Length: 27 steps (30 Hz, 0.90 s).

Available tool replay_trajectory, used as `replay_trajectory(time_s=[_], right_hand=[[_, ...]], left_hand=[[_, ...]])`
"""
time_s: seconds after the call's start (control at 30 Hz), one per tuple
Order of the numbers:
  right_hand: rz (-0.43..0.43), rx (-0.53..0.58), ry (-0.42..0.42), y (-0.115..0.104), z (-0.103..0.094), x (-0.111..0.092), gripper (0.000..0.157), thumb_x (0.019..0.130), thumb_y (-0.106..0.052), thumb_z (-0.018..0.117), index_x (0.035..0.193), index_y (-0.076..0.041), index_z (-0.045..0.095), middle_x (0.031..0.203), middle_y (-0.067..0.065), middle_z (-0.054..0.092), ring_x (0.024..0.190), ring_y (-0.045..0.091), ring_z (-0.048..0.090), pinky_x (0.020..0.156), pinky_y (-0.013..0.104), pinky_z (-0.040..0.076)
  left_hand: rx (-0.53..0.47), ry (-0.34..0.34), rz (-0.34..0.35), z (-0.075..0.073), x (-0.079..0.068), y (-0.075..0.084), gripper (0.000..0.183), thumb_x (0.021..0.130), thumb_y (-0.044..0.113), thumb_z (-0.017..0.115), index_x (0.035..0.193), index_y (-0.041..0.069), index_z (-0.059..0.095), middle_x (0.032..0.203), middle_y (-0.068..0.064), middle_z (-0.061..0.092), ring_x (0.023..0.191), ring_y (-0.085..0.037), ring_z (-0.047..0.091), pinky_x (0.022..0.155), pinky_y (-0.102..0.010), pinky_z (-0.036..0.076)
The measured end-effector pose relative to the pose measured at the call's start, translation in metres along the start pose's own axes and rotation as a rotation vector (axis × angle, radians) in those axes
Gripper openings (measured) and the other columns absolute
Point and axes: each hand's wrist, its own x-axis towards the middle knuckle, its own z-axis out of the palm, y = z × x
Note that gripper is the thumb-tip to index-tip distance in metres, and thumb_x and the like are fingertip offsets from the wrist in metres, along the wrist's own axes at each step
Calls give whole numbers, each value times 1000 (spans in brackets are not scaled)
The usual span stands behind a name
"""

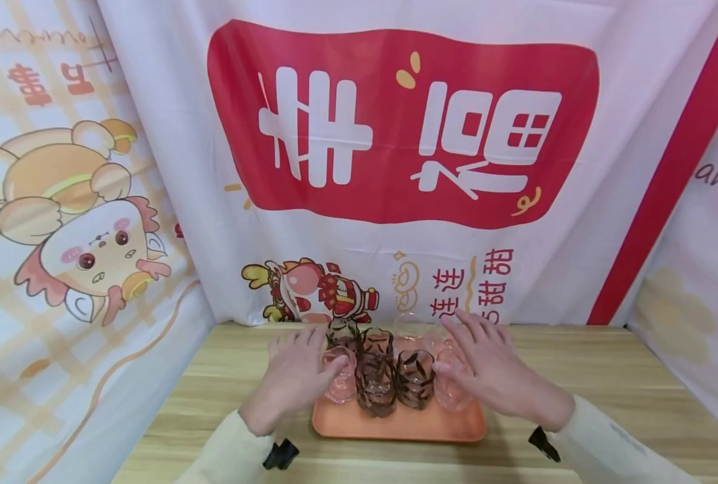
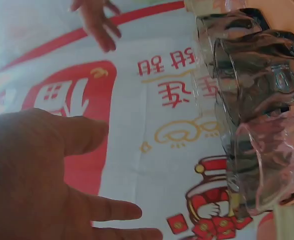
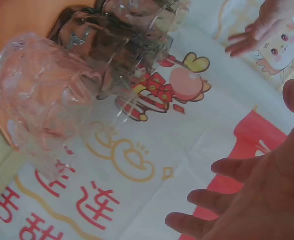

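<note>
An orange tray (image 1: pixel 398 429) holds several wavy-sided glasses, some smoky brown and some clear with a pinkish look. My left hand (image 1: pixel 295 376) is at the tray's left side, fingers spread, overlapping a pinkish glass (image 1: pixel 339 388) in the head view. Over on the right, my right hand (image 1: pixel 498 373) has its fingers extended beside another clear glass (image 1: pixel 454 386). Between the hands stand a smoky glass (image 1: pixel 376 386) at the front and a second smoky glass (image 1: pixel 416 382). Both wrist views show straight, spread fingers with nothing held, apart from the glasses there.
The tray sits on a wood-grain table (image 1: pixel 577 383). Behind it hangs a white cloth with a large red printed panel (image 1: pixel 389 128). A cartoon-printed cloth (image 1: pixel 81 222) closes off the left side, and another printed cloth (image 1: pixel 692 289) the right.
</note>
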Motion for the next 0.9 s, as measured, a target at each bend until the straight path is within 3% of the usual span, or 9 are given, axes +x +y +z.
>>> replay_trajectory(time_s=[0.17, 0.3, 0.4, 0.5, 0.67, 0.9], right_hand=[[38, 25, 20, 15, 7, 10, 68, 93, -57, 47, 144, -12, 38, 148, 20, 36, 132, 44, 35, 101, 73, 23], [107, 37, 15, 31, 13, 19, 72, 92, -60, 46, 139, -7, 44, 139, 20, 47, 127, 42, 43, 99, 70, 30], [132, 58, -4, 45, 19, 26, 74, 91, -62, 46, 137, -4, 46, 134, 21, 51, 123, 42, 47, 98, 67, 35], [144, 105, -27, 57, 27, 32, 76, 90, -62, 48, 136, -1, 47, 135, 23, 51, 122, 43, 48, 98, 64, 39], [137, 174, -62, 71, 36, 42, 74, 89, -54, 58, 135, 3, 46, 134, 25, 51, 119, 43, 51, 97, 60, 44], [115, 200, -114, 82, 47, 58, 66, 87, -38, 67, 133, 6, 48, 129, 26, 54, 114, 42, 55, 93, 56, 48]], left_hand=[[-169, -15, -70, 6, 3, -22, 65, 94, 46, 53, 138, -1, 43, 137, -23, 50, 122, -40, 51, 103, -57, 40], [-235, -67, -143, 18, 5, -41, 60, 93, 46, 55, 128, -3, 53, 109, -18, 67, 91, -27, 65, 79, -44, 55], [-242, -144, -177, 29, 7, -55, 51, 91, 40, 60, 119, -3, 59, 92, -12, 68, 75, -18, 62, 64, -36, 53], [-284, -240, -204, 43, 8, -67, 47, 90, 33, 62, 118, -5, 59, 84, -11, 67, 67, -17, 60, 62, -34, 52], [-393, -345, -239, 62, 6, -79, 41, 92, 28, 60, 117, -5, 57, 65, -8, 64, 53, -18, 59, 60, -31, 51], [-572, -391, -226, 75, 3, -85, 27, 91, 15, 61, 106, -8, 58, 72, -11, 66, 58, -18, 66, 54, -31, 57]])
